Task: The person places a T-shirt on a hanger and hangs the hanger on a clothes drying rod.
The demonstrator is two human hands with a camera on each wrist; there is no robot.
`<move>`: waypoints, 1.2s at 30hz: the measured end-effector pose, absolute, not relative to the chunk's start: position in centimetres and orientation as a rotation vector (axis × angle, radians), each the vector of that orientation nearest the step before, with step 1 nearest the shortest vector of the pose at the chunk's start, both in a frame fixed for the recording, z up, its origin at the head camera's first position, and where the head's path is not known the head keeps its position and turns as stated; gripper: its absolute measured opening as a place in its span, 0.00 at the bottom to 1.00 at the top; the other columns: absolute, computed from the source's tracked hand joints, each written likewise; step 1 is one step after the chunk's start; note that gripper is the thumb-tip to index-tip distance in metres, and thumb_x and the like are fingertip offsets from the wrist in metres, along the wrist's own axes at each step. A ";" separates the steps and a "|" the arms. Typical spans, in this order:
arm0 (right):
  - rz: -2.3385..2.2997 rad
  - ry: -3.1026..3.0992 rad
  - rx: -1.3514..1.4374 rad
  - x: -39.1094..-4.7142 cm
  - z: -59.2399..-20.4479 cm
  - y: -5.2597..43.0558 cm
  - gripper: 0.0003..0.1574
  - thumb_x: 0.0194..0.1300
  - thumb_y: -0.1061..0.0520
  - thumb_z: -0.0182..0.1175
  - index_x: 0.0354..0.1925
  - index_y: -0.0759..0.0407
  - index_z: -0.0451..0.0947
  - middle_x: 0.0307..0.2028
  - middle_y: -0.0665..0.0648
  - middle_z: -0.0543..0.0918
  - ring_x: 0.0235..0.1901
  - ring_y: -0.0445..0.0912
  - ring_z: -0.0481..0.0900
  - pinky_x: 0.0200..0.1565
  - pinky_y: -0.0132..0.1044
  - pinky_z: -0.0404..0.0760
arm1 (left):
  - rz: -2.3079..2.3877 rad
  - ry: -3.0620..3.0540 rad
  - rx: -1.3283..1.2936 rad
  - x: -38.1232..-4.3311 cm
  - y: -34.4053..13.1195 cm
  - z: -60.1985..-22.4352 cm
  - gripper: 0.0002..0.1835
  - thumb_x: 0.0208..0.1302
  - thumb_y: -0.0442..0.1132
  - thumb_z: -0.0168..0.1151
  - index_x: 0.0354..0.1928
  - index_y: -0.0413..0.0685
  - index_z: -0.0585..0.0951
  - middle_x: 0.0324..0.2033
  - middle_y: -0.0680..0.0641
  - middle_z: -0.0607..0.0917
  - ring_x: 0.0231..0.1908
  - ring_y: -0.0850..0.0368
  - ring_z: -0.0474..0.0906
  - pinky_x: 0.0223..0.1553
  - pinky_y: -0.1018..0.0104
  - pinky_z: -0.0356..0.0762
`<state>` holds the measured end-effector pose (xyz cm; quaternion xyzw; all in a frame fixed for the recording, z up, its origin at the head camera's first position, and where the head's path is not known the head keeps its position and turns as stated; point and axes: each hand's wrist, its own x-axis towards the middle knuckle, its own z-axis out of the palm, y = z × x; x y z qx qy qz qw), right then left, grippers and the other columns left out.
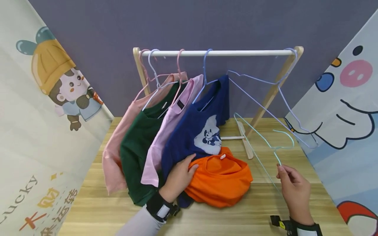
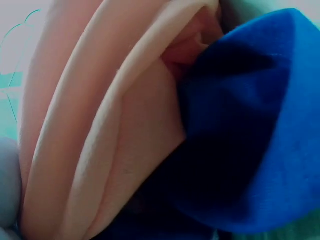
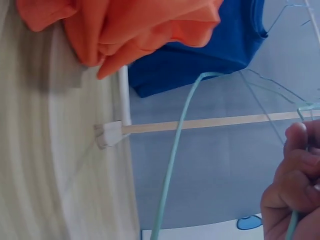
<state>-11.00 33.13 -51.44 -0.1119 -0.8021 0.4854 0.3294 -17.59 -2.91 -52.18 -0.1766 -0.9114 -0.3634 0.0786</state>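
My left hand (image 1: pixel 181 173) grips the left edge of a crumpled orange shirt (image 1: pixel 220 183), thumb on top of the cloth; some fingers are hidden by it. In the left wrist view, folds of this shirt (image 2: pixel 100 125) look pale beside dark blue cloth (image 2: pixel 240 130). Thumb and fingers of my right hand (image 1: pixel 295 186) pinch one arm of a mint-green hanger (image 1: pixel 257 131), whose hook points right. Nothing hangs on that hanger. The right wrist view shows the hanger (image 3: pixel 172 160) angled beside the orange shirt (image 3: pixel 145 25), apart from it, with the right hand (image 3: pixel 295 180) at the edge.
A rack with a white rail (image 1: pixel 245 52) stands behind. On it hang a salmon shirt (image 1: pixel 113 167), a dark green shirt (image 1: pixel 134 147), a lilac shirt (image 1: pixel 153 164), a navy shirt (image 1: pixel 180 141) and a bare purple hanger (image 1: pixel 257 105). Below is a wooden tabletop (image 1: pixel 94 209).
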 end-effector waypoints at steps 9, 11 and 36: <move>1.505 -2.275 -0.170 -8.6 -47.4 35.8 0.08 0.73 0.69 0.59 0.43 0.72 0.85 0.22 0.45 0.80 0.20 0.40 0.70 0.19 0.35 0.66 | -1.174 -2.639 -0.583 -17.6 -2.8 -51.8 0.05 0.75 0.41 0.63 0.41 0.51 0.85 0.36 0.53 0.88 0.37 0.58 0.84 0.47 0.63 0.84; 1.415 -2.401 -0.114 -7.8 -46.5 37.0 0.08 0.74 0.68 0.59 0.44 0.69 0.85 0.24 0.44 0.80 0.24 0.40 0.72 0.23 0.33 0.70 | -1.216 -2.624 -0.587 -17.6 -2.8 -51.5 0.04 0.75 0.40 0.62 0.42 0.50 0.84 0.36 0.53 0.87 0.38 0.58 0.83 0.47 0.63 0.84; 1.434 -2.614 0.485 -6.6 -45.5 41.4 0.20 0.71 0.80 0.50 0.47 0.66 0.84 0.24 0.48 0.73 0.22 0.44 0.67 0.23 0.35 0.68 | -1.366 -2.626 -0.725 -16.2 -2.9 -47.9 0.05 0.70 0.42 0.68 0.44 0.54 0.81 0.35 0.56 0.86 0.35 0.62 0.79 0.42 0.68 0.81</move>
